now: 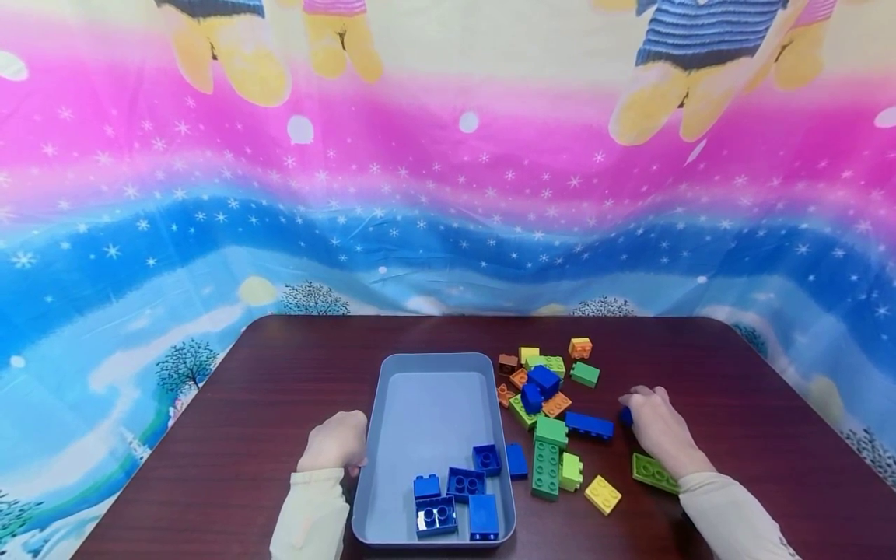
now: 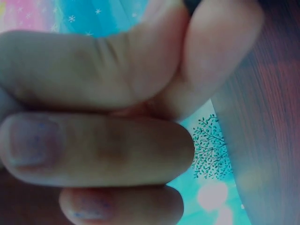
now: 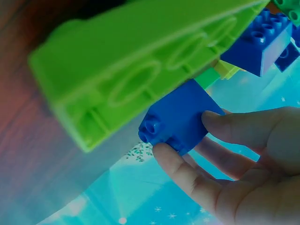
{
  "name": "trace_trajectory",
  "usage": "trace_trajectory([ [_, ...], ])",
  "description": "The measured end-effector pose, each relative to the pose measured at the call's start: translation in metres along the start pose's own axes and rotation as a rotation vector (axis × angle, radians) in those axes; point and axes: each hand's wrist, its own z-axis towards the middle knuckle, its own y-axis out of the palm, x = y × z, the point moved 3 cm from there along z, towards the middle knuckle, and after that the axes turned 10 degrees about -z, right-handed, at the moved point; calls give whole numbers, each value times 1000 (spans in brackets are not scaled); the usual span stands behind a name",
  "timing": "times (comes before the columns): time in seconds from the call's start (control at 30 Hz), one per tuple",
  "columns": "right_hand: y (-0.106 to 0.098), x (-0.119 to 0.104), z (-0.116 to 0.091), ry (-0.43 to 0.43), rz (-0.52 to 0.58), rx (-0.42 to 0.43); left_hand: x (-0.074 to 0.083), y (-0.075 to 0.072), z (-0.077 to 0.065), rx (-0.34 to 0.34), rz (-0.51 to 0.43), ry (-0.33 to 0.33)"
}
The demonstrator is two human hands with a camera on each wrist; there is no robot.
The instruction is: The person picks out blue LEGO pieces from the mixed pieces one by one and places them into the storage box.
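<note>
Pinching one blue brick in right fingers, five bricks in one tray

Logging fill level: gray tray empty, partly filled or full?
Partly filled: the tray holds five blue bricks at its near end; bare floor shows beyond.

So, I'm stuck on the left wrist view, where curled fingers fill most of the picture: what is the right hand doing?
Observer: The right hand holds a blue brick.
Operator: And where is the left hand on the table?
Observer: The left hand is at the left side of the gray tray.
Operator: Anything in that tray?
Observer: Yes, five blue bricks lie at its near end.
</note>
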Motion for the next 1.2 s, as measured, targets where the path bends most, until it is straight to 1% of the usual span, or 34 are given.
trace_trajectory([
  [0.37, -21, -23, -1, -40, 32, 150, 1, 0, -2, 3, -8, -10],
  [0.6, -30, -34, 3, -63, 24, 185, 1, 0, -3, 6, -17, -20],
  [0.77, -35, -44, 5, -90, 28, 205, -1, 0, -4, 17, -1, -30],
  [0.97, -38, -57, 6, -115, 56, 234, -1, 1, -5, 44, 18, -9],
  [1.2, -42, -66, 9, -144, 61, 248, 3, 5, -6, 3, -4, 14],
])
